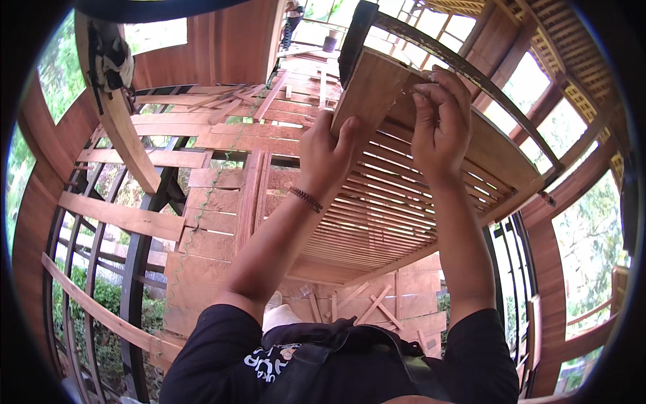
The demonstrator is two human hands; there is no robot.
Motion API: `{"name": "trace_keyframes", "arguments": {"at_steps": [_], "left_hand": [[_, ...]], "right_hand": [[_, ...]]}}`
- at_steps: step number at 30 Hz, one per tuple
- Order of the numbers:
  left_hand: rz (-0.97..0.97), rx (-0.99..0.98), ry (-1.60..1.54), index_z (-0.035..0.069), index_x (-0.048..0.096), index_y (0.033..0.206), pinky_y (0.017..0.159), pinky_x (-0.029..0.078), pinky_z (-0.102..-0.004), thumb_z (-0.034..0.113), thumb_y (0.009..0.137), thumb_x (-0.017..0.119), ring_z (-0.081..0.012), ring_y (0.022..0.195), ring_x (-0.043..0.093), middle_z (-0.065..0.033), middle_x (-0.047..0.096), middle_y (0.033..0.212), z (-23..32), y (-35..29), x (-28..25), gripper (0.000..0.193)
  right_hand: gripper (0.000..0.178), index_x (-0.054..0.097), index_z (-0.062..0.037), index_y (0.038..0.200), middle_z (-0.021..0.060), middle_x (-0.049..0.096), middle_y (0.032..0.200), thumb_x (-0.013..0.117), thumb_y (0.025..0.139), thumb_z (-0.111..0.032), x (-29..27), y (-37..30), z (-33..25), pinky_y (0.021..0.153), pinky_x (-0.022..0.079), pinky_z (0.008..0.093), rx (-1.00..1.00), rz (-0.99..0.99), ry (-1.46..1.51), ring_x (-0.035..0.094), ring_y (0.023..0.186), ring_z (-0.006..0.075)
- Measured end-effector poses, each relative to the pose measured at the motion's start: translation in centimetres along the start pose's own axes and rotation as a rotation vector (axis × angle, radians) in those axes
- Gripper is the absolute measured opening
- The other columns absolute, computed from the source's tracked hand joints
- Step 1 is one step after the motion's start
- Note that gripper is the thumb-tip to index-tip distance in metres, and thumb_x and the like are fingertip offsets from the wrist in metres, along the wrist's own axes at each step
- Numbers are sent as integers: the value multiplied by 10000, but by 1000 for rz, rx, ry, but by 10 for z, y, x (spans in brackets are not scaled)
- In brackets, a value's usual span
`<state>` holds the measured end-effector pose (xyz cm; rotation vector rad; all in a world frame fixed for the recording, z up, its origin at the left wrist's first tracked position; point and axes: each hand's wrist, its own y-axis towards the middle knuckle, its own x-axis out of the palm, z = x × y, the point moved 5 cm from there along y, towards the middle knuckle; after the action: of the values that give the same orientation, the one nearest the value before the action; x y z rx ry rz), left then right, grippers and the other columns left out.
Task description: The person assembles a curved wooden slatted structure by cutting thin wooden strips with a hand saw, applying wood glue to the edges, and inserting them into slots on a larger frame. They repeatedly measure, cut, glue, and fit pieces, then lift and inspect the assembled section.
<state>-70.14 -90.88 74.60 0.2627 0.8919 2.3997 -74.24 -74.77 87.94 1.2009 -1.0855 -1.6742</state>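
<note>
A slatted wooden panel (377, 225) tilts up in front of me, with a wide plank-like end piece (372, 84) at its top. My left hand (328, 149) is closed around the left edge of that end piece, thumb on the near face. Curled fingers bring my right hand (441, 121) against the panel's upper right part, thumb and fingertips pinched together. Whatever those fingertips may hold is too small to make out. Pale, rough specks show on the wood beside them. A dark, worn metal bar (464, 64) arches just beyond the panel's top.
Loose boards (222, 138) make up the floor, with gaps over dark metal beams (138, 269). A green coiled hose (195, 232) crosses them at the left. Wood offcuts (377, 306) lie below the panel. A curved timber (128, 141) stands at the left; another person (293, 20) is far off.
</note>
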Motion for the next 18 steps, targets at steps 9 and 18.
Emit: {"name": "trace_keyframes", "arguments": {"at_steps": [9,18], "left_hand": [[-19,85,-116,-19,588,957,611,485,-464,392,1001,605,-435,698,650,-243,636,733,-7,15,4,413],[-147,102,-249,-41,591,1216,790,490,-341,345,1079,494,-222,881,631,-153,688,1019,-26,33,4,421]], "right_hand": [[154,719,-33,959,127,648,1146,773,815,-39,8,1,-4,954,501,468,-236,102,-192,623,1098,335],[183,623,-26,1137,150,620,1193,653,969,-93,9,-33,15,895,495,372,78,360,-17,612,1057,276]]}}
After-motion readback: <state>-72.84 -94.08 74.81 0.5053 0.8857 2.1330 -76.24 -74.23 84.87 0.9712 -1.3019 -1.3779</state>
